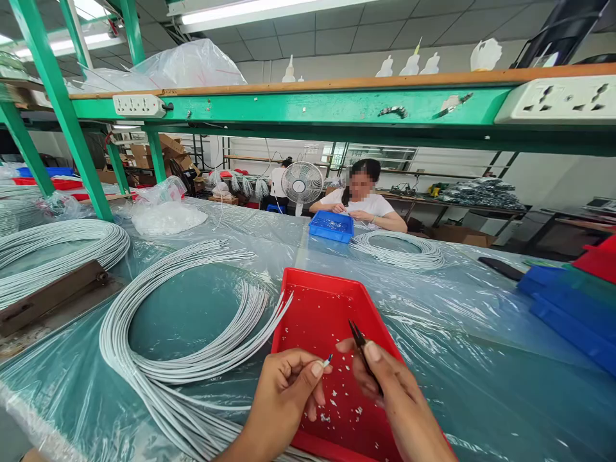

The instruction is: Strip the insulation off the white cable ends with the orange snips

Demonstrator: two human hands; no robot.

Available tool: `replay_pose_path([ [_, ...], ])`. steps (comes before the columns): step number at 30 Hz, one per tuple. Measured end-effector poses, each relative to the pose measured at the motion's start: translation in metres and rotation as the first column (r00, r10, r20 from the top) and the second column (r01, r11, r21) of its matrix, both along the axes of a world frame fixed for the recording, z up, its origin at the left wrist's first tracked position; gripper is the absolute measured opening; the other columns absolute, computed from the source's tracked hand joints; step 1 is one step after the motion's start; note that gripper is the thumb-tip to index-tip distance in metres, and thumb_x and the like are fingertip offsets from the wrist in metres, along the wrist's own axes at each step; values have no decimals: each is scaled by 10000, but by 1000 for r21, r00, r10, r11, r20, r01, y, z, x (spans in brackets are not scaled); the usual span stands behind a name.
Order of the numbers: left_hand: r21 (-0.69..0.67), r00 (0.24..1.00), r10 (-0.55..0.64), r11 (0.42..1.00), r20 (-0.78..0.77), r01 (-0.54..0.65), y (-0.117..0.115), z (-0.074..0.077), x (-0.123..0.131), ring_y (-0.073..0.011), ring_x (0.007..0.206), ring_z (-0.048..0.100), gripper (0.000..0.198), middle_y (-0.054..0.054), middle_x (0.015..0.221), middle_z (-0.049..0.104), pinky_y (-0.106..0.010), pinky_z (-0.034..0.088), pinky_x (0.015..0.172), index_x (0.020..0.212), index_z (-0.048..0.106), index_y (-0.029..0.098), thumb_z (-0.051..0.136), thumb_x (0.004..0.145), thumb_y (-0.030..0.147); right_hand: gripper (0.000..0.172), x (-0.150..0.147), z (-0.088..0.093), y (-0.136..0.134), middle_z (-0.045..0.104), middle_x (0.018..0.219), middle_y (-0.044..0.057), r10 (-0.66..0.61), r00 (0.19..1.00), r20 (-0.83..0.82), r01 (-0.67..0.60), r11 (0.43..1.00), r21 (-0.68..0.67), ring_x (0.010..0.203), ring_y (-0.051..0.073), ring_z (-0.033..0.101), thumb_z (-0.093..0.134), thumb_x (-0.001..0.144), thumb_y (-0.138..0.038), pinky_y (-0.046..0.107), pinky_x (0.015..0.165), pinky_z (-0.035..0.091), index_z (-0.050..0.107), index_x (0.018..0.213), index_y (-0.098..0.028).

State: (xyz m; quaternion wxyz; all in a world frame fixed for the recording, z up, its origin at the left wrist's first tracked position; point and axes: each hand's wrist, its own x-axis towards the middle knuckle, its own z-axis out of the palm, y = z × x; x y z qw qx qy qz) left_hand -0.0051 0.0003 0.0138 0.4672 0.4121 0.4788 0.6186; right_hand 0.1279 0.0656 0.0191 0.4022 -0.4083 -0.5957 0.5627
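On my feed the left hand [291,393] pinches a cable end [328,362], aimed up-right, just left of slightly parted tweezers [360,346] my right hand [385,382] grips.

Glossy plastic sheet [471,321], smooth plastic-sheathed cables [115,333]
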Motion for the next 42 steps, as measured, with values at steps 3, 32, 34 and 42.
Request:
replay_pose_path([
  [3, 1, 1000, 6, 1000, 12, -6, 0, 0, -2, -42, 357, 389, 361, 23, 491, 505, -171, 284, 378, 722, 612, 88, 555, 786, 439, 412, 4, -3, 0, 618, 845, 31, -41, 994, 105, 18, 977, 214, 821, 181, 566, 466, 789, -570, 229, 700, 452, 597, 888, -192],
  [32, 25, 998, 42, 999, 47, -43, -2, 5, -10, -38, 369, 404, 315, 31, 500, 507, -169, 293, 406, 767, 636, 84, 547, 816, 382, 416, 5, 4, 2, 673, 574, 1, -409, 814, 413, -326, 267, 907, 415, 141, 608, 292, 938, -412, 238, 400, 418, 608, 874, -149],
  [34, 29, 998, 38, 999, 48, -40, -2, 5, -10, -39, 370, 403, 318, 32, 499, 506, -169, 295, 404, 772, 640, 84, 550, 813, 386, 418, 5, 5, 1, 669, 563, -3, -410, 820, 400, -320, 250, 914, 404, 137, 602, 288, 941, -406, 237, 395, 411, 609, 853, -153],
  [42, 16, 998, 41, 999, 54, -42, -1, 6, -11, -42, 362, 401, 325, 30, 492, 509, -170, 289, 399, 777, 643, 83, 556, 805, 395, 448, 3, 8, 1, 666, 551, 8, -407, 814, 415, -335, 255, 907, 406, 135, 601, 276, 943, -408, 235, 404, 411, 622, 840, -142],
])
